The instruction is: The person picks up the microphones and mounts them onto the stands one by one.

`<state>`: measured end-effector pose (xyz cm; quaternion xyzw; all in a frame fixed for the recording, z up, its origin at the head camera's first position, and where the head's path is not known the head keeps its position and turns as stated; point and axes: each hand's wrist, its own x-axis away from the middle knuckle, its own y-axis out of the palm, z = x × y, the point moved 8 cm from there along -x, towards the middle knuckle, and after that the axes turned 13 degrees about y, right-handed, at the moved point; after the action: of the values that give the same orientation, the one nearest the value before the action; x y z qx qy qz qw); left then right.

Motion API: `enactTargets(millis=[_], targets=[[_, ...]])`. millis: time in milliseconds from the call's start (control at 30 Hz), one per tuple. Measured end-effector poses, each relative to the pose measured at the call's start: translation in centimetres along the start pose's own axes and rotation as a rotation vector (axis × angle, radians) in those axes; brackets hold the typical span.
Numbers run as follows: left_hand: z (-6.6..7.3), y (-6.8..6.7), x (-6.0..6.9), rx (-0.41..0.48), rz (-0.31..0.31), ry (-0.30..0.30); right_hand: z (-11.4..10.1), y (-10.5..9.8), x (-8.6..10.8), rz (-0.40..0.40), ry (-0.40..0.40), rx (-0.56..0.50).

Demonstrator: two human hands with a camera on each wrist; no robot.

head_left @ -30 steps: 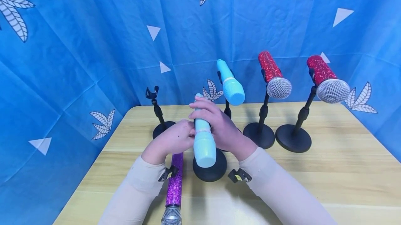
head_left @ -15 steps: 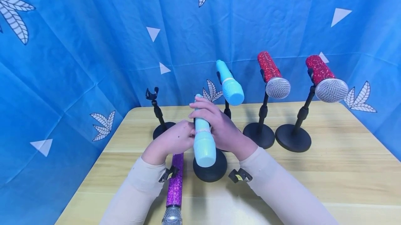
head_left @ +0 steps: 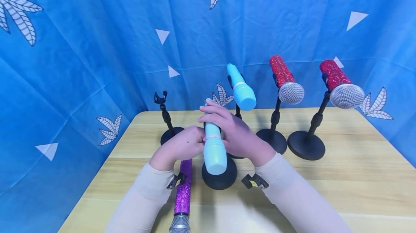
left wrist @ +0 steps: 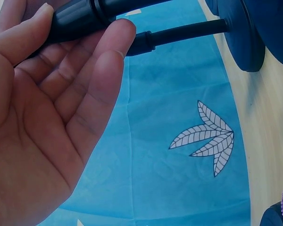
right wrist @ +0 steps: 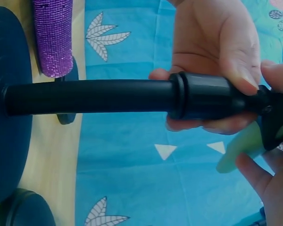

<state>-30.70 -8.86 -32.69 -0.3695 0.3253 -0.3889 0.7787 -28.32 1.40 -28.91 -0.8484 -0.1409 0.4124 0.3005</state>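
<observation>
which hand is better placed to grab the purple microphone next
Probably the left hand: it is nearer the purple microphone in the head view, though gripping the stand. The right hand, farther away, holds the pale blue microphone.

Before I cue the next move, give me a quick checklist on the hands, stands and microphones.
1. Left hand steadying the front stand: ok, gripping its upper section.
2. Right hand on the mint microphone: ok, fingers wrapped over the handle.
3. Mint microphone fully seated in its clip: cannot tell, hands partly hide it.
4. Back-left stand loaded: not ok, its clip holds nothing.
5. Left sleeve clear of the purple microphone: cannot tell, they overlap in the head view.
</observation>
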Motion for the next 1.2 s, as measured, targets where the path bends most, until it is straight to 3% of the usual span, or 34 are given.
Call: enactTargets(millis=[233, 633, 933, 1200], targets=[[-0.1, 0.0, 0.1, 0.003, -0.01, -0.032, -0.3, -0.2, 0.0, -0.035, 0.027, 0.033], [-0.1, 0.0, 0.1, 0.003, 0.001, -0.015, -0.3, -0.5, 0.7, -0.069, 0.055, 0.056], [-0.5, 0.0, 0.4, 0.038, -0.008, -0.105, -0.4, -1.3, 1.5, -0.089, 0.073, 0.125], [-0.5, 0.2, 0.3, 0.038, 0.006, -0.09, -0.1, -1.6, 2.3, -0.108, 0.115, 0.146]])
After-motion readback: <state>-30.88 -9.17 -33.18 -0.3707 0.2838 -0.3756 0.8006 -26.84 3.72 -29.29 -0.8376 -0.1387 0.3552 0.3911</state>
